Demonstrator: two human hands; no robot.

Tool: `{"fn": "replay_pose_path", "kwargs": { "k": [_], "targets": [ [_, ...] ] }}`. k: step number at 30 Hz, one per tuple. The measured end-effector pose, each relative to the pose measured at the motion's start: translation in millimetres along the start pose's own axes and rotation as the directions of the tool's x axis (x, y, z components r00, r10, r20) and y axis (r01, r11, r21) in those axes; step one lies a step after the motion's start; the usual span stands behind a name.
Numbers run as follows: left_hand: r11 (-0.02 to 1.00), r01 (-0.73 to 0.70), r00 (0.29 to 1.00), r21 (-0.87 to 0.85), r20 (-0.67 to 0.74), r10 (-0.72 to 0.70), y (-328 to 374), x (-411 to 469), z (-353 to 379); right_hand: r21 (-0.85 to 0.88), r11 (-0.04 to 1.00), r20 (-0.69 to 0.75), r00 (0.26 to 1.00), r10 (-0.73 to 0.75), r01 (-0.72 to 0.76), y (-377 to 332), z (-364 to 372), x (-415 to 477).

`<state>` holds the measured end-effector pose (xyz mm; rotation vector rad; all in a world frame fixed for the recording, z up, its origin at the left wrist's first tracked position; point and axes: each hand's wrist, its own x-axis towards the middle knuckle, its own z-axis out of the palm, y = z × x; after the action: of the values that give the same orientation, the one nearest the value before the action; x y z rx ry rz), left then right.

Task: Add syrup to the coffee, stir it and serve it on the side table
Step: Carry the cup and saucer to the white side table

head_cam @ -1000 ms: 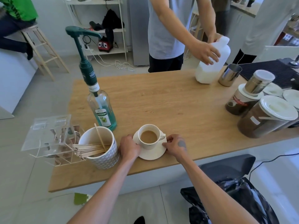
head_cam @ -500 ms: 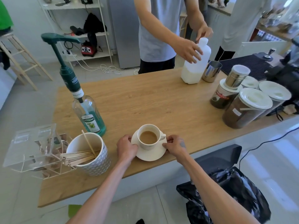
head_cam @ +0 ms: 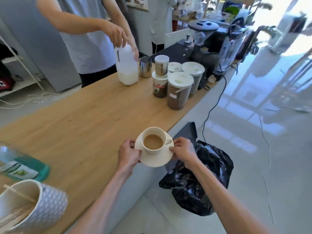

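Observation:
A white cup [head_cam: 154, 150] of milky coffee stands on a white saucer [head_cam: 156, 160]. Both of my hands hold the saucer by its rim: my left hand [head_cam: 129, 153] on its left side, my right hand [head_cam: 183, 150] on its right side. The saucer is lifted off the wooden counter [head_cam: 81, 125] and hangs over the counter's near edge. The syrup bottle [head_cam: 20, 166], teal with a label, shows only its lower part at the far left. A patterned white mug of wooden stir sticks [head_cam: 32, 208] stands at the lower left.
Another person behind the counter holds a milk jug [head_cam: 126, 68] beside a steel pitcher [head_cam: 145, 67]. Several lidded coffee canisters [head_cam: 179, 92] crowd the counter's right end by a grinder [head_cam: 202, 48]. A black rubbish bag [head_cam: 200, 181] and a cable lie on the floor below the saucer.
Both hands have lifted the saucer and cup off the counter and carried it right, past the counter's edge. The view has swung to the right.

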<state>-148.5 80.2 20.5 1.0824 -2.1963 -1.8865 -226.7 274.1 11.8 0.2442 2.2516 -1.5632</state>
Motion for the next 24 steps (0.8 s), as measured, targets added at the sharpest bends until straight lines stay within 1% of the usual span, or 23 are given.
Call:
{"fn": "replay_pose_path", "kwargs": {
  "k": [2,7,9,13,20,23,24],
  "targets": [
    [0.999,-0.027,0.997,0.033,0.075,0.024,8.4,-6.9,29.1,0.027,1.000,-0.070,0.997,0.015,-0.014,13.9,-33.0,-6.3],
    [0.989,-0.094,0.969,0.118,0.237,0.064,25.9,-35.9,108.6,0.180,0.982,-0.210,0.973,0.092,-0.054,49.8,-116.2,-31.7],
    [0.981,-0.127,0.947,0.145,0.311,0.076,30.8,-54.5,146.7,0.212,0.976,-0.269,0.956,0.114,-0.057,65.7,-155.0,-47.9],
    [0.971,-0.166,0.906,0.170,0.415,0.082,35.9,-98.6,215.8,0.276,0.960,-0.362,0.921,0.146,-0.044,103.8,-228.0,-76.8],
    [0.972,-0.185,0.804,0.147,0.591,0.064,36.1,-184.1,333.9,0.373,0.928,-0.466,0.861,0.205,-0.019,165.2,-353.2,-137.9],
    [0.961,-0.220,0.756,0.165,0.651,0.061,31.9,-222.3,386.7,0.405,0.914,-0.527,0.814,0.245,-0.013,196.9,-401.9,-164.0],
    [0.959,-0.230,0.729,0.164,0.682,0.058,28.8,-237.3,408.2,0.419,0.908,-0.554,0.790,0.264,-0.010,209.6,-420.1,-174.4]
  ]
}}
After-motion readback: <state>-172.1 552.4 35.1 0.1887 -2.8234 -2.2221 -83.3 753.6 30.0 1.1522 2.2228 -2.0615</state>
